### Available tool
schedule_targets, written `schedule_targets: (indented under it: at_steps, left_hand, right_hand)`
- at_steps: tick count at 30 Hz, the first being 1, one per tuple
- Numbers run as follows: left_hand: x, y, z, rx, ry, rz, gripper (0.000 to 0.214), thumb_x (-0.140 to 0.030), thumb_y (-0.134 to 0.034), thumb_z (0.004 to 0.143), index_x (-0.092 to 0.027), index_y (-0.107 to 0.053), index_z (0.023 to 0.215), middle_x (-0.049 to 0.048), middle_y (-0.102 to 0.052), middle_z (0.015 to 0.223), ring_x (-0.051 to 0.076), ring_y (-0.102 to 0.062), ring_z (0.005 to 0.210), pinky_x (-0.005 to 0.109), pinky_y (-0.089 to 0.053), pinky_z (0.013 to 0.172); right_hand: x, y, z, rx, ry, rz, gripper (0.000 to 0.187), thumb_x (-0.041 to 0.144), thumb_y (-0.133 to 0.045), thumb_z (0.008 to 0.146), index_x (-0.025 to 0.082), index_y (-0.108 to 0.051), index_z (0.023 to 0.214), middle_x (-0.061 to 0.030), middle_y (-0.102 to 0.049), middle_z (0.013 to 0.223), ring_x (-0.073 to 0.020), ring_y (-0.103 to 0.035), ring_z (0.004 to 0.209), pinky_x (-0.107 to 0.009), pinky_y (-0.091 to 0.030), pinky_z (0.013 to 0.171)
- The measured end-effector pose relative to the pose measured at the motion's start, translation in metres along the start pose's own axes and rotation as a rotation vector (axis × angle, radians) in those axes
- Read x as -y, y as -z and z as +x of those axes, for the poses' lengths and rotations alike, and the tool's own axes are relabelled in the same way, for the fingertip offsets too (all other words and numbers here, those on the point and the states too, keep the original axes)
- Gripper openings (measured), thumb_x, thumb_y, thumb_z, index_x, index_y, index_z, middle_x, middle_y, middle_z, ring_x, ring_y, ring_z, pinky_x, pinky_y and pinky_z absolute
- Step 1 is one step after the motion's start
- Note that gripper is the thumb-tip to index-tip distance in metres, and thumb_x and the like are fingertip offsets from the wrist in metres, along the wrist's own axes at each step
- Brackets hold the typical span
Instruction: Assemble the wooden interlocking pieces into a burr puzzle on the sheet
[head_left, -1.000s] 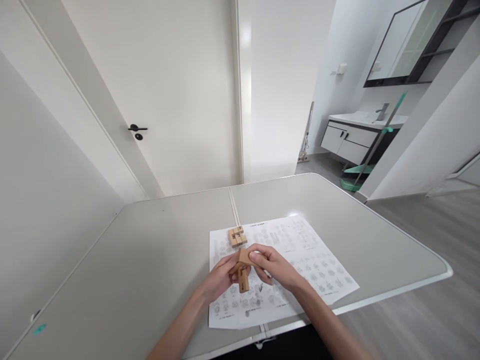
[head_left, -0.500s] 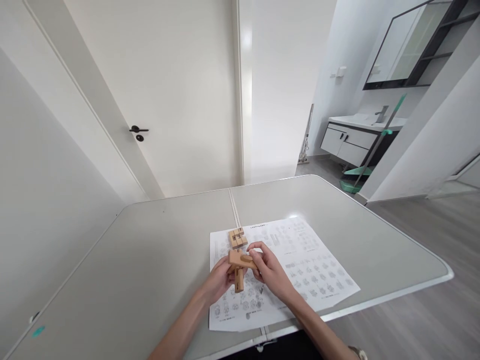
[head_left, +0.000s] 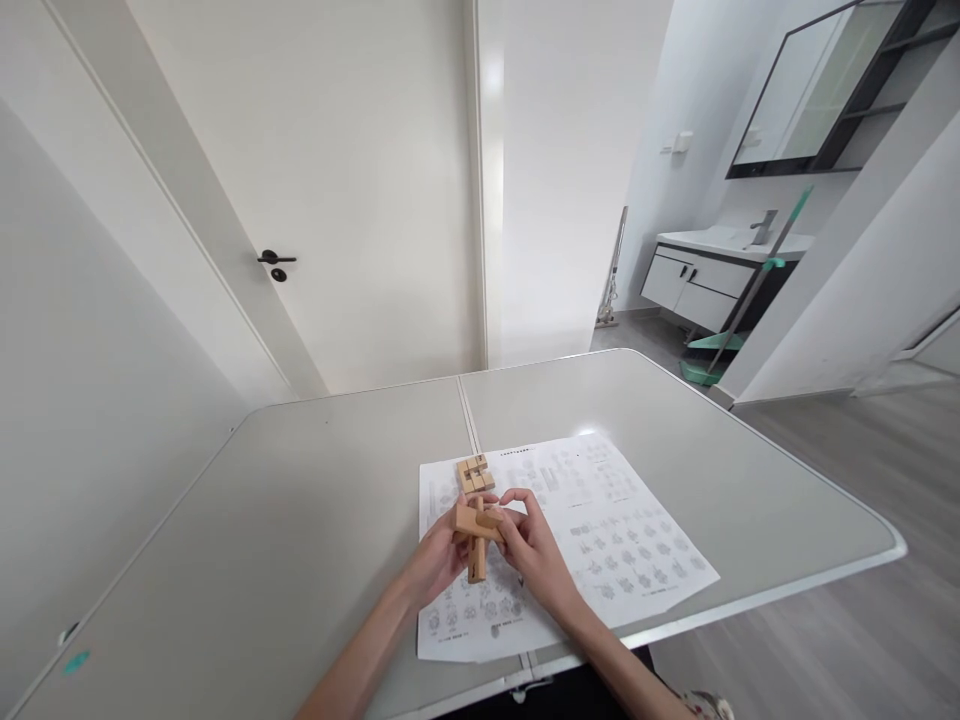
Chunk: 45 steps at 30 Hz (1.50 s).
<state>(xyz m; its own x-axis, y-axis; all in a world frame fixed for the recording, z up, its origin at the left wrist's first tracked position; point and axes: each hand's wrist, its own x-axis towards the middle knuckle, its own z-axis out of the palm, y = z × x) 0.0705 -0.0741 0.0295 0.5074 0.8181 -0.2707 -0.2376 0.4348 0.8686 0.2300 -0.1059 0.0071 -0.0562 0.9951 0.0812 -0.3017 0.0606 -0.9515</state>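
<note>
Both hands hold a small wooden puzzle assembly (head_left: 474, 528) of crossed notched bars just above the table. My left hand (head_left: 435, 558) grips it from the left and below, fingers wrapped round it. My right hand (head_left: 529, 548) pinches its right side with thumb and fingertips. A second group of wooden puzzle pieces (head_left: 475, 473) lies flat on the printed instruction sheet (head_left: 600, 520), just beyond the held assembly. The sheet is white with rows of small diagrams.
The grey folding table (head_left: 300, 520) has a centre seam and a rounded right edge. A white door with a black handle (head_left: 276, 262) stands behind it. At the right rear are a washbasin cabinet (head_left: 705, 275) and a green broom with dustpan (head_left: 720, 340).
The wooden assembly has been turned and shifted slightly left in my hands. My right hand moved from on top of it to its right side. The loose pieces on the sheet stayed put.
</note>
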Motion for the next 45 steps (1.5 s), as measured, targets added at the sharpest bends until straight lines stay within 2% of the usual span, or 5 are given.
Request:
schedule_targets:
  at_steps: [8, 15, 29, 39, 45]
  left_hand:
    - [-0.001, 0.009, -0.002, 0.163, -0.035, -0.031, 0.063, -0.064, -0.054, 0.092, -0.022, -0.059, 0.140, 0.0059, -0.065, 0.096, 0.015, -0.049, 0.074, 0.027, -0.035, 0.066]
    - [-0.004, 0.006, -0.002, 0.263, -0.080, 0.071, 0.081, -0.016, -0.064, 0.073, -0.028, -0.046, 0.151, 0.0084, -0.066, 0.108, 0.023, -0.059, 0.094, 0.032, -0.041, 0.076]
    - [0.003, 0.005, 0.001, 0.160, -0.070, 0.072, 0.056, -0.020, -0.058, 0.079, -0.022, -0.062, 0.134, 0.0024, -0.058, 0.090, 0.013, -0.043, 0.071, 0.027, -0.031, 0.065]
    - [0.006, -0.006, -0.003, 0.041, -0.293, 0.544, 0.011, -0.024, -0.057, 0.089, -0.019, -0.061, 0.098, -0.0003, -0.052, 0.079, 0.016, -0.043, 0.073, 0.029, -0.037, 0.069]
    - [0.012, -0.006, -0.003, 0.132, -0.200, 0.372, 0.024, -0.031, -0.060, 0.094, -0.022, -0.053, 0.115, -0.0029, -0.047, 0.081, 0.011, -0.039, 0.066, 0.025, -0.035, 0.061]
  right_hand:
    - [0.007, -0.001, 0.001, -0.012, -0.098, 0.102, 0.039, 0.058, -0.063, 0.093, 0.025, -0.044, 0.100, 0.0105, -0.043, 0.056, -0.0088, -0.026, 0.048, -0.022, -0.021, 0.046]
    - [0.003, 0.009, 0.005, 0.020, -0.201, 0.247, 0.037, 0.053, -0.068, 0.090, 0.023, -0.049, 0.099, 0.0104, -0.041, 0.056, -0.0082, -0.026, 0.048, -0.022, -0.022, 0.047]
    - [0.006, 0.009, 0.004, 0.003, -0.152, 0.134, 0.036, 0.055, -0.065, 0.089, 0.023, -0.051, 0.099, 0.0104, -0.042, 0.055, -0.0091, -0.025, 0.047, -0.023, -0.024, 0.047]
    - [0.013, 0.019, 0.003, 0.033, -0.261, 0.247, 0.043, 0.060, -0.072, 0.084, 0.022, -0.054, 0.092, 0.0091, -0.038, 0.058, -0.0086, -0.021, 0.051, -0.024, -0.018, 0.048]
    - [0.010, 0.018, 0.002, 0.056, -0.267, 0.275, 0.042, 0.059, -0.073, 0.084, 0.022, -0.055, 0.090, 0.0100, -0.035, 0.055, -0.0082, -0.018, 0.050, -0.024, -0.015, 0.048]
